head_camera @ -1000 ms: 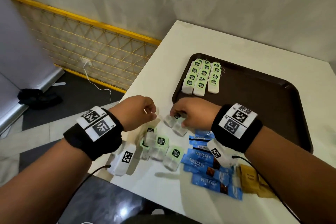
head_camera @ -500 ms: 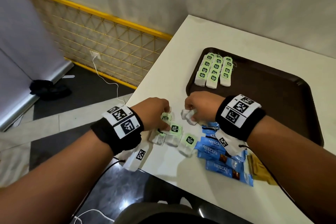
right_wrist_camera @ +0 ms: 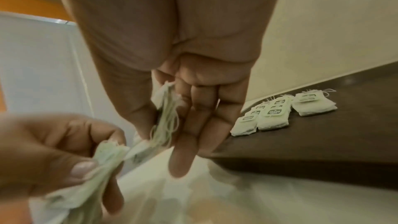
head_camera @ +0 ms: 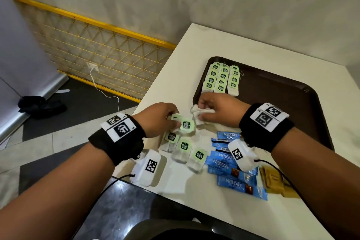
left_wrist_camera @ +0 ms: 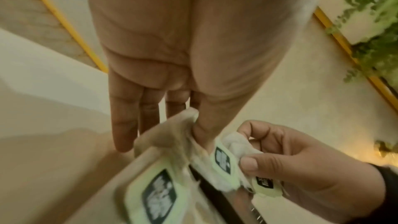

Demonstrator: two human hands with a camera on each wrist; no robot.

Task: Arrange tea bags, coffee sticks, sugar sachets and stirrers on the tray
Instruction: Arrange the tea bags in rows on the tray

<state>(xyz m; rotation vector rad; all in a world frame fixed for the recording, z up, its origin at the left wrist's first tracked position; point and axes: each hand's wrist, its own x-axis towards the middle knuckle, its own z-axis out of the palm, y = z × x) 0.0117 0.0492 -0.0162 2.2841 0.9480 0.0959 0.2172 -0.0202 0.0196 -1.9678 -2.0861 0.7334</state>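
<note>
A dark brown tray (head_camera: pixel 282 107) lies on the white table (head_camera: pixel 194 48), with several green-tagged tea bags (head_camera: pixel 221 79) in rows at its far left corner; the same rows (right_wrist_camera: pixel 271 113) show in the right wrist view. My left hand (head_camera: pixel 165 117) pinches a tea bag (head_camera: pixel 185 125) just off the tray's near left corner. My right hand (head_camera: pixel 206 111) pinches another white tea bag (head_camera: pixel 200 112) next to it, their strings tangled (right_wrist_camera: pixel 168 118). Three loose tea bags (head_camera: pixel 183 148) lie below my hands. Blue coffee sticks (head_camera: pixel 229 161) and brown sugar sachets (head_camera: pixel 272 179) lie under my right wrist.
The table's left edge (head_camera: pixel 148 93) runs close to my left hand, with floor below. A yellow mesh fence (head_camera: pixel 97 45) and a white cable (head_camera: pixel 109 93) are off to the left. A dark chair back (head_camera: pixel 175 230) sits at the near edge.
Both hands have lifted slightly and drawn together, each holding a tea bag; the right hand's bag has come up off the table. My head view shifted a little.
</note>
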